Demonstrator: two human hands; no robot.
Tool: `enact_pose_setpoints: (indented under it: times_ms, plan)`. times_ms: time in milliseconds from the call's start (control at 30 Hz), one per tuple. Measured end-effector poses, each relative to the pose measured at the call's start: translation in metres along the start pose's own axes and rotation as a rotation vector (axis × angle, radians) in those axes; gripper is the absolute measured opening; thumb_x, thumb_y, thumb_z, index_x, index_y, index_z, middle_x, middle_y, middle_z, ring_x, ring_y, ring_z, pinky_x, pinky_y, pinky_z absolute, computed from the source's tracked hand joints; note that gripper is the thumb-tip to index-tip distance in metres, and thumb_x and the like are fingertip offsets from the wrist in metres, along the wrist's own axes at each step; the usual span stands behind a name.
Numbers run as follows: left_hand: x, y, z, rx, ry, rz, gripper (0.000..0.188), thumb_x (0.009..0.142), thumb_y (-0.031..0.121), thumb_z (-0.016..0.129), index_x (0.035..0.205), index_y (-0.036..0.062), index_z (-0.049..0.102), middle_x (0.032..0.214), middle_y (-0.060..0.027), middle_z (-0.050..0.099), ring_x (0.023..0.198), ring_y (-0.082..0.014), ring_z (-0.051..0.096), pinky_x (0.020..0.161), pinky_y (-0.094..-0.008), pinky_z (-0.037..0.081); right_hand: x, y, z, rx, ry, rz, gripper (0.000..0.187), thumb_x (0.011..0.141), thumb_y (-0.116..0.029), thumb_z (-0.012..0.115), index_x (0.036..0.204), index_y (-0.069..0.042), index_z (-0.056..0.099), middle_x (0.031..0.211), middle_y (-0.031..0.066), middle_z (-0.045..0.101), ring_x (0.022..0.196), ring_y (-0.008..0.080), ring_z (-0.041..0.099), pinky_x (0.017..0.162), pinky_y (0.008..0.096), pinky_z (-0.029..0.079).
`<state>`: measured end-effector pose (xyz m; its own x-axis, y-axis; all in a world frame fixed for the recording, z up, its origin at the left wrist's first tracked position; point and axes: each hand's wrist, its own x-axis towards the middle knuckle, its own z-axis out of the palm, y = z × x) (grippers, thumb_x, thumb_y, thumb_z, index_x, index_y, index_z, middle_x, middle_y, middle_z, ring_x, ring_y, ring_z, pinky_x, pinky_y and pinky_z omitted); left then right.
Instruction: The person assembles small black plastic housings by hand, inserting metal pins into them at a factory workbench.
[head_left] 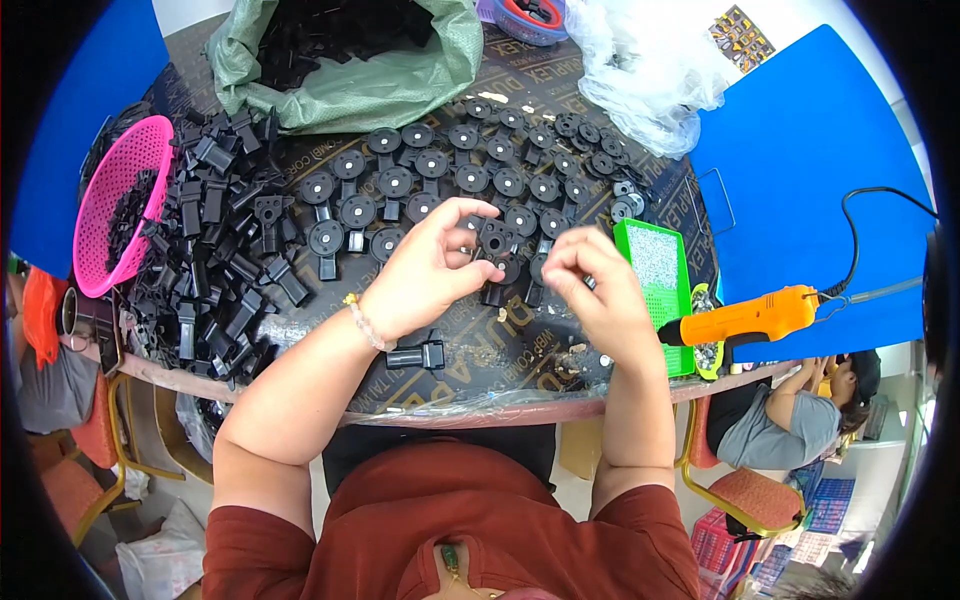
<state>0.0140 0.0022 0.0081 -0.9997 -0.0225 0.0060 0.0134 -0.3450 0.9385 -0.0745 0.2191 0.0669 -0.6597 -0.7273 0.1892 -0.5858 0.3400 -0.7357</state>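
My left hand [425, 268] pinches a black plastic part [497, 243] with a round head and square stem, held just above the table. My right hand [600, 290] is curled beside it, fingertips pinched together near the part; whatever small thing it holds is hidden. Rows of matching black round-headed parts [470, 180] lie behind both hands. One black part [417, 355] lies loose under my left wrist.
A heap of black parts [215, 260] and a pink basket [115, 200] sit left. A green sack [350, 60] stands at the back. A green tray [655, 275] of small screws and an orange electric screwdriver [755, 315] lie right. Another person [790, 415] sits lower right.
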Motion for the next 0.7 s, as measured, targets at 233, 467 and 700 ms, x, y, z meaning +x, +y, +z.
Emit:
enact_pose_setpoints:
  times_ms: [233, 467, 700]
  plan:
    - [0.004, -0.01, 0.001, -0.082, -0.056, -0.07, 0.052, 0.091, -0.008, 0.063, 0.138, 0.0043, 0.045, 0.1, -0.0064, 0.066, 0.1, -0.0197, 0.072, 0.081, -0.0274, 0.057, 0.035, -0.004, 0.028, -0.115, 0.021, -0.146, 0.011, 0.09, -0.009, 0.07, 0.097, -0.001, 0.068, 0.105, 0.0138, 0.06, 0.093, 0.033, 0.062, 0.085, 0.0402, 0.05]
    - [0.002, 0.001, 0.003, -0.125, 0.023, -0.177, 0.048, 0.095, 0.004, 0.065, 0.139, 0.008, 0.046, 0.117, -0.015, 0.071, 0.097, -0.0206, 0.072, 0.079, -0.0317, 0.058, 0.059, 0.024, -0.015, -0.489, 0.57, -0.166, 0.015, 0.092, -0.002, 0.062, 0.105, -0.001, 0.068, 0.104, 0.017, 0.064, 0.099, 0.0355, 0.063, 0.089, 0.0428, 0.051]
    - [0.007, -0.004, 0.001, -0.198, 0.12, -0.169, 0.028, 0.1, 0.016, 0.064, 0.126, 0.0084, 0.056, 0.105, -0.0154, 0.074, 0.082, -0.0188, 0.073, 0.069, -0.0284, 0.056, 0.077, 0.125, -0.077, -0.986, 0.521, 0.413, 0.026, 0.088, -0.019, 0.07, 0.11, -0.005, 0.071, 0.103, 0.0192, 0.072, 0.098, 0.0396, 0.068, 0.089, 0.0486, 0.054]
